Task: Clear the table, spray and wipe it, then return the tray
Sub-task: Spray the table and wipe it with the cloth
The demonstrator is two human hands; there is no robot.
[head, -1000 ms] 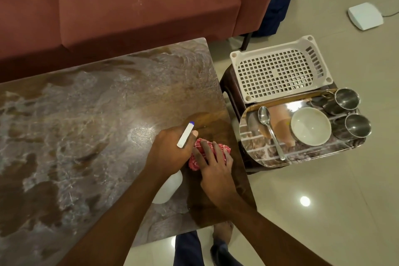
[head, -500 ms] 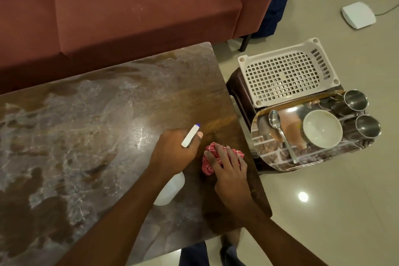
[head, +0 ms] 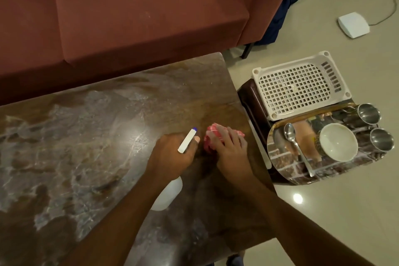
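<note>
The brown marble table [head: 90, 140] fills the left of the view. My left hand [head: 172, 155] grips a white spray bottle [head: 167, 195], its white nozzle with a blue tip pointing up and right. Beside it my right hand [head: 232, 153] presses a red and white cloth [head: 210, 139] flat onto the table near its right edge. To the right of the table, a shiny steel tray [head: 287, 170] rests on a dark stool and carries a spoon [head: 296, 147], a white bowl [head: 338, 144] and two steel cups [head: 374, 127].
A white perforated plastic basket [head: 300, 85] sits behind the tray on the stool. A red sofa [head: 129, 13] runs along the table's far side. A white box [head: 353, 25] with cables lies on the tiled floor at the far right.
My right hand has slid the cloth away from me toward the table's right edge. My left hand with the bottle stayed beside it.
</note>
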